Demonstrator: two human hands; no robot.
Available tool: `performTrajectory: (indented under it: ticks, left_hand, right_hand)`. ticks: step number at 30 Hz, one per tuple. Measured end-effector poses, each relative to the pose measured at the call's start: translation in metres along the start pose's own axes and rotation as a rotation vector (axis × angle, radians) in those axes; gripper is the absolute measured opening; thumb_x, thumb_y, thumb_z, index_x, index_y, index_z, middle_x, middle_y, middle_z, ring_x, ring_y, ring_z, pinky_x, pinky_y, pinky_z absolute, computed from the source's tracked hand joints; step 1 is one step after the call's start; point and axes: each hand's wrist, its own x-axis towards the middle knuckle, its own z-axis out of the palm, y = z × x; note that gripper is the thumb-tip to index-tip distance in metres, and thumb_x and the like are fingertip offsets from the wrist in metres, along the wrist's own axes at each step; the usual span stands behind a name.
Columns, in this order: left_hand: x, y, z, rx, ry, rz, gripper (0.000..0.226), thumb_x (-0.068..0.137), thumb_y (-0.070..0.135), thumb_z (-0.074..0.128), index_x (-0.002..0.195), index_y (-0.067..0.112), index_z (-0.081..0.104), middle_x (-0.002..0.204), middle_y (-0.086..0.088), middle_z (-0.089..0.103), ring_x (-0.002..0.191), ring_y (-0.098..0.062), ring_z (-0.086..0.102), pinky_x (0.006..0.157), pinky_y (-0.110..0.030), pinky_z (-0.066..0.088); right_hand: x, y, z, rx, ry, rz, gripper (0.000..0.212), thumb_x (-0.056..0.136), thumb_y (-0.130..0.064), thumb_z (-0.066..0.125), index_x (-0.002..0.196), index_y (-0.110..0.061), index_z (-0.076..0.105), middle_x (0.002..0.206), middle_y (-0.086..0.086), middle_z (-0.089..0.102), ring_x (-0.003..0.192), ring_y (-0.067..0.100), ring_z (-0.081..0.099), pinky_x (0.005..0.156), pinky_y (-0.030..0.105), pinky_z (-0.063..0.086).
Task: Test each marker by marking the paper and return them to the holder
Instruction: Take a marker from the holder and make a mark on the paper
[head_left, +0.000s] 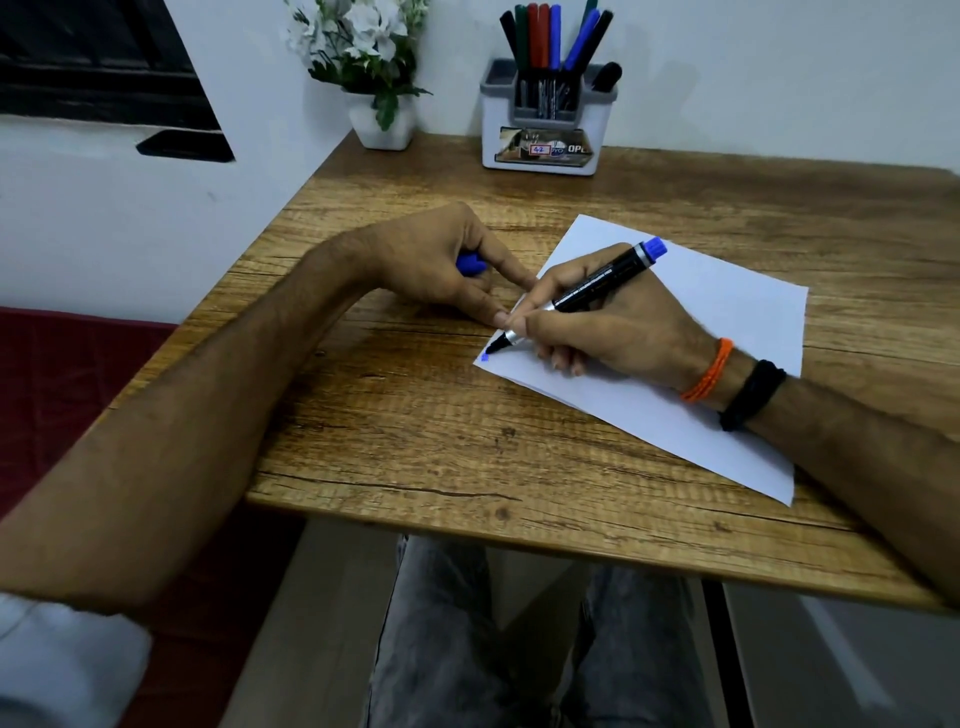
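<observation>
One blue marker (587, 292), uncapped, gripped in the right hand (618, 322), tip on the near-left corner of the paper (727, 312) beside a small blue mark (485, 357). Left hand (441, 260) curls round the blue cap (471, 264), fingertips pinning the sheet's edge, likely to steady it. Remaining markers (550, 36) stand in the holder (540, 135) at the counter's (415, 415) far edge, well apart.

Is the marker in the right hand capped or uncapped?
Uncapped. The marker has its bare tip on the paper, beside a small blue mark. The left hand holds the blue cap.
</observation>
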Motion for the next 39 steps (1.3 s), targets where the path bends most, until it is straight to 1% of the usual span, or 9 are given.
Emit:
performTrajectory:
  ticks: [3,7,13,17,21,26,31,36,39]
  left_hand:
    - [0.0,-0.001,-0.001,0.0,-0.003,-0.013,0.051,0.066,0.038,0.072,0.116,0.032,0.064,0.043,0.011,0.046,0.041,-0.003,0.039,0.06,-0.022,0.04]
    - [0.0,-0.003,0.0,-0.029,-0.003,0.0,0.043,0.066,0.038,0.074,0.108,0.04,0.065,0.047,0.006,0.046,0.044,-0.01,0.038,0.061,-0.03,0.038]
    - [0.001,-0.005,0.0,-0.026,0.001,0.003,0.035,0.073,0.023,0.079,0.102,0.041,0.07,0.06,-0.021,0.053,0.055,-0.034,0.044,0.063,-0.034,0.041]
    - [-0.002,0.002,0.002,-0.021,0.046,0.037,0.027,0.075,0.024,0.08,0.077,0.05,0.07,0.059,-0.001,0.054,0.057,-0.015,0.046,0.063,-0.029,0.039]
    - [-0.005,-0.003,-0.001,-0.094,0.162,-0.021,0.045,0.073,0.031,0.079,0.116,0.032,0.066,0.077,-0.01,0.065,0.064,-0.011,0.054,0.062,-0.021,0.042]
    - [-0.004,-0.009,-0.001,-0.191,0.277,-0.072,0.031,0.095,0.017,0.057,0.124,0.019,0.048,0.093,0.01,0.07,0.077,0.004,0.06,0.076,-0.022,0.043]
    - [-0.003,-0.011,0.002,-0.27,0.343,-0.025,0.015,0.097,0.003,0.048,0.11,0.012,0.048,0.102,-0.006,0.071,0.07,-0.002,0.061,0.069,-0.025,0.049]
    - [-0.001,-0.001,0.004,-0.284,0.406,0.053,0.015,0.092,-0.001,0.054,0.104,0.005,0.06,0.086,-0.004,0.061,0.064,-0.002,0.061,0.065,-0.016,0.052]
    - [-0.001,0.0,0.005,-0.358,0.428,0.095,0.017,0.091,-0.001,0.056,0.104,0.008,0.064,0.082,-0.001,0.062,0.064,-0.004,0.059,0.065,-0.02,0.053]
  right_hand:
    - [0.0,0.001,0.0,0.005,-0.019,-0.004,0.012,0.085,-0.003,0.073,0.085,0.009,0.071,0.055,0.004,0.066,0.041,0.009,0.058,0.041,0.019,0.046]
    - [0.001,0.002,-0.003,0.041,-0.013,0.001,0.008,0.085,-0.004,0.072,0.084,0.004,0.072,0.056,0.003,0.065,0.042,0.008,0.058,0.041,0.018,0.045]
    - [0.0,-0.003,-0.007,0.179,0.018,0.009,0.008,0.089,-0.001,0.065,0.086,-0.004,0.071,0.059,0.002,0.064,0.043,0.009,0.056,0.042,0.017,0.044]
    - [0.002,-0.006,-0.01,0.255,0.071,0.005,0.004,0.086,-0.01,0.07,0.089,-0.008,0.069,0.065,0.005,0.065,0.049,0.013,0.057,0.045,0.021,0.045]
    - [0.001,-0.01,-0.016,0.259,0.129,-0.004,0.004,0.087,-0.014,0.071,0.089,-0.011,0.071,0.072,0.006,0.068,0.053,0.013,0.058,0.049,0.022,0.047]
    - [0.003,-0.01,-0.029,0.31,0.21,0.032,0.033,0.089,-0.029,0.065,0.102,0.001,0.07,0.082,0.01,0.073,0.055,0.015,0.06,0.051,0.022,0.046]
    - [0.004,-0.008,-0.037,0.377,0.22,0.052,0.034,0.083,-0.034,0.054,0.1,-0.014,0.075,0.089,0.011,0.075,0.057,0.015,0.06,0.051,0.021,0.046]
    - [0.005,-0.005,-0.037,0.342,0.226,0.042,0.031,0.085,-0.029,0.054,0.102,-0.015,0.075,0.094,0.014,0.075,0.057,0.017,0.061,0.052,0.023,0.047]
    - [0.004,-0.003,-0.037,0.314,0.242,0.035,0.024,0.095,-0.019,0.054,0.105,-0.013,0.074,0.094,0.014,0.075,0.056,0.016,0.061,0.052,0.024,0.047]
